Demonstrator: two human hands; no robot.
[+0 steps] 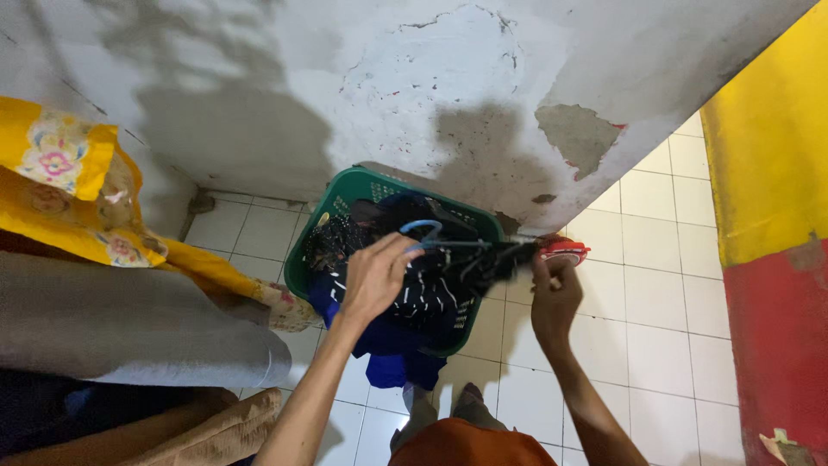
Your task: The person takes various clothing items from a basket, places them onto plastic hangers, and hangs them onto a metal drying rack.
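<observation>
— What did the person hold?

— One blue clothes hanger (423, 229), its hook pinched in the fingers of the left hand (375, 276). A dark striped garment (448, 276) hung on it, above the basket. The right hand (555, 298) was closed on the garment's far end, just beside a small red thing (562, 252) that could not be made out.

— And the basket?

— One green plastic laundry basket (341, 203) stood on the white tiled floor (664, 328) against the peeling wall (414, 86). It held a heap of dark clothes, with blue cloth (392, 367) spilling over its near rim.

— Anything around it?

— A yellow flowered cloth (78, 198) lay to the left over a grey cushion (129, 328), and a yellow and red surface (772, 259) stood to the right.
</observation>
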